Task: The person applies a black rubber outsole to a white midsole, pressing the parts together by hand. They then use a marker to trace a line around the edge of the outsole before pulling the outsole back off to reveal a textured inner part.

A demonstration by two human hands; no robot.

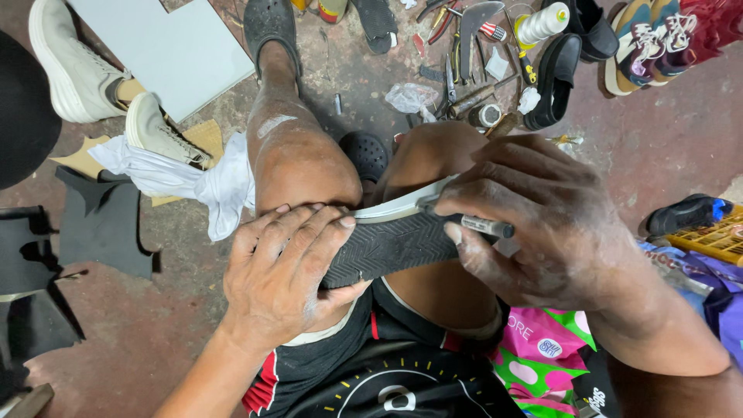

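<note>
A shoe [391, 240] rests sole-up across my knees, its black ribbed sole facing me and a pale rim along its far edge. My left hand [282, 267] grips the shoe's left end, fingers laid over the sole. My right hand [534, 217] holds a dark marker pen [486, 226] against the shoe's right part, the tip pointing left toward the pale rim. Both hands touch the shoe.
Tools, pliers, a white thread spool [542, 23] and black shoes [557, 73] lie on the floor ahead. Pale sneakers [77, 73], a white cloth [193, 182], a grey board [174, 46] and black sheet pieces [101, 224] sit left. A yellow crate [716, 240] stands right.
</note>
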